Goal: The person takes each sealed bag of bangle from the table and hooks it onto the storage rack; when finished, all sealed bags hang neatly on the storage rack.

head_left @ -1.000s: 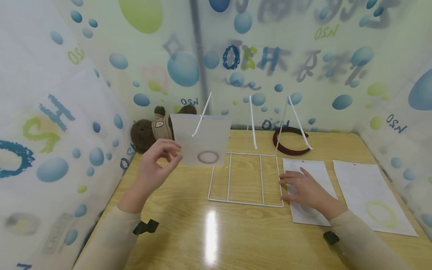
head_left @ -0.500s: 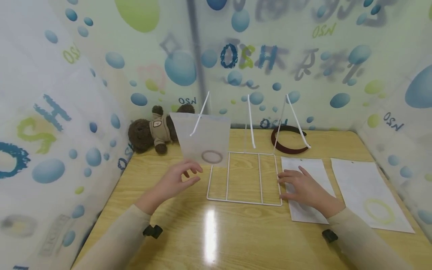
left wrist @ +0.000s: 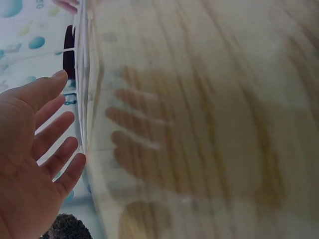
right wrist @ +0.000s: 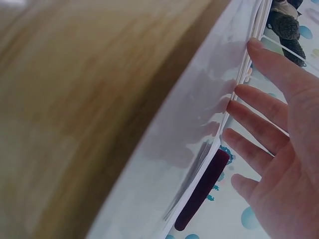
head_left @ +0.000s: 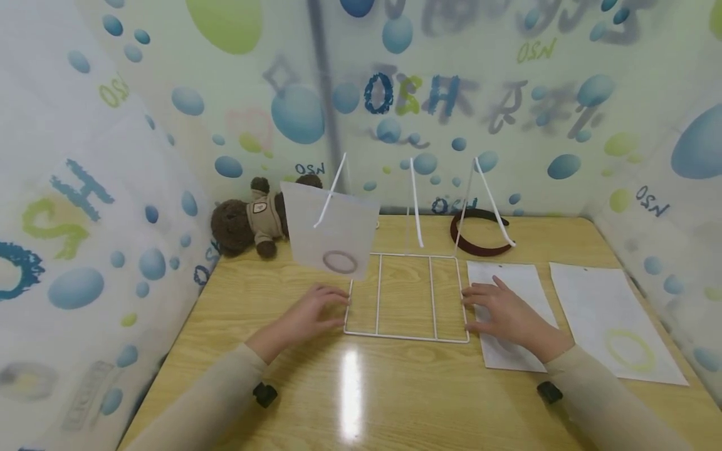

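Observation:
A white wire rack [head_left: 406, 337] lies on the table, its three slanted prongs rising at the back. From the left prong hangs a pale sheet [head_left: 324, 219] marked with a brown ring. My left hand [head_left: 310, 313] is at the rack's left edge, fingertips touching or almost touching the bar. At the right edge my right hand [head_left: 504, 316] does the same, above a white sheet [head_left: 530, 282]. Both wrist views show my left fingers [left wrist: 55, 134] and right fingers [right wrist: 261, 122] loosely extended and spread, curled round nothing. Whether they press the wire cannot be made out.
A dark brown headband [head_left: 482, 249] lies behind the rack on the right. Another white sheet with a yellow ring [head_left: 612, 366] lies at far right. A brown teddy bear [head_left: 234, 227] lies at the back left by the patterned curtain [head_left: 496, 75].
My left hand has come down and right, from beside the hanging sheet to the rack's left edge. The sheet has swung on its prong. My right hand stays at the right edge.

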A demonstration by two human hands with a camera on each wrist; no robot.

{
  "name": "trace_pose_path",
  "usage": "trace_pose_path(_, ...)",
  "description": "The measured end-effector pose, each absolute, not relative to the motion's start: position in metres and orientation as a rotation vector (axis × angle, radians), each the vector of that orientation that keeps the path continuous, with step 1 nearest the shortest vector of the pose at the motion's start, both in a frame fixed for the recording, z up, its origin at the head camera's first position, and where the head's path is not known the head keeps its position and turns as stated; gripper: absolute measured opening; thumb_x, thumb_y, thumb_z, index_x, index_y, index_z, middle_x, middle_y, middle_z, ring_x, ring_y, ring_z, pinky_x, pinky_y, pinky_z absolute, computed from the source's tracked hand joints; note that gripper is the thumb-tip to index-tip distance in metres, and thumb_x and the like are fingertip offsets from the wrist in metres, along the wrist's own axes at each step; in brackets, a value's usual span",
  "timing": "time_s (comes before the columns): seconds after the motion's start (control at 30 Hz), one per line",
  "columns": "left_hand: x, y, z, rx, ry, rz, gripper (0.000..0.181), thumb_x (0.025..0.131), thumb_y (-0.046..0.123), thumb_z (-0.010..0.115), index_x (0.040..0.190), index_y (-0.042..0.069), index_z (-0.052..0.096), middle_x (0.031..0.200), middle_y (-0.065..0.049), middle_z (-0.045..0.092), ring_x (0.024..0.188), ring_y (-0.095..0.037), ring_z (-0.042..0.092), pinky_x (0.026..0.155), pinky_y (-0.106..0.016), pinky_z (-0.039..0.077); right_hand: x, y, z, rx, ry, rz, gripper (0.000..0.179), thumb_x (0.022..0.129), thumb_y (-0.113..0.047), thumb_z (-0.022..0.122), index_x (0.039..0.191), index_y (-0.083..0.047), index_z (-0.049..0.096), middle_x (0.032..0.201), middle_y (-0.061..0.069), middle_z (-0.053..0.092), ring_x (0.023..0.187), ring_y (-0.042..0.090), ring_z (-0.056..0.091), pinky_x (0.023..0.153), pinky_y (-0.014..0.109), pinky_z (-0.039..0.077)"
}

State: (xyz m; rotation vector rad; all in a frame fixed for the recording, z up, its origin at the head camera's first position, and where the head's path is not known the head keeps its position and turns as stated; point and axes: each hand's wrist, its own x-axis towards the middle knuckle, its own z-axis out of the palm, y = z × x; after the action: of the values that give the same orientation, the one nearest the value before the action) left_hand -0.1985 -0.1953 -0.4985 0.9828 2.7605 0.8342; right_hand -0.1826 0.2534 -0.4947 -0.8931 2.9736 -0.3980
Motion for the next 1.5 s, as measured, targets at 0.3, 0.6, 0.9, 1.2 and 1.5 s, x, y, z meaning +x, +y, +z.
trace_pose_path(0.3, -0.2, -0.194, -0.505, 1.074, 2.821, 0.636, 0.046, 0.09, 0.03, 0.079, 0.131, 0.012, 0.069, 0.148, -0.006, 0.06, 0.13, -0.028, 0.052, 0.114, -0.051, 0.043, -0.184, 0.253, -0.496, -0.871, 2.97, -0.384, 0.051, 0.081, -0.035, 0.088, 0.122, -0.008, 0.075, 0.136, 0.011, 0.068, 0.136, 0.038, 0.055, 0.117, 0.075, 0.022)
trace_pose_path(0.6, -0.196, -0.195, -0.501, 1.076, 2.831, 0.595, 0.042, 0.091, 0.033, 0.079, 0.128, 0.014, 0.071, 0.148, -0.006, 0.06, 0.13, -0.03, 0.053, 0.112, -0.055, 0.042, -0.181, 0.251, -0.491, -0.907, 2.989, -0.38, 0.048, 0.082, -0.032, 0.087, 0.12, -0.007, 0.075, 0.135, 0.013, 0.069, 0.134, 0.039, 0.056, 0.116, 0.074, 0.025)
trace_pose_path(0.9, -0.197, -0.193, -0.5, 1.06, 2.849, 0.538, 0.043, 0.089, 0.035, 0.08, 0.126, 0.016, 0.072, 0.146, -0.004, 0.062, 0.126, -0.029, 0.054, 0.109, -0.053, 0.045, -0.184, 0.259, -0.493, -0.921, 2.981, -0.39, 0.048, 0.084, -0.034, 0.086, 0.123, -0.008, 0.074, 0.137, 0.013, 0.067, 0.134, 0.039, 0.056, 0.117, 0.072, 0.028)
trace_pose_path(1.2, -0.2, -0.191, -0.502, 1.067, 2.858, 0.525, 0.041, 0.087, 0.036, 0.081, 0.123, 0.019, 0.072, 0.144, -0.002, 0.063, 0.125, -0.027, 0.055, 0.109, -0.05, 0.046, -0.193, 0.29, -0.479, -0.808, 3.024, -0.454, 0.037, 0.088, -0.027, 0.082, 0.12, -0.007, 0.076, 0.134, 0.017, 0.068, 0.129, 0.043, 0.058, 0.114, 0.068, 0.037)
trace_pose_path(1.5, -0.198, -0.19, -0.499, 1.063, 2.852, 0.519, 0.042, 0.088, 0.037, 0.081, 0.124, 0.018, 0.072, 0.145, -0.002, 0.063, 0.126, -0.027, 0.054, 0.11, -0.052, 0.046, -0.214, 0.336, -0.466, -0.52, 3.015, -0.456, 0.044, 0.092, -0.025, 0.079, 0.129, -0.004, 0.07, 0.14, 0.024, 0.063, 0.132, 0.048, 0.054, 0.11, 0.067, 0.042)
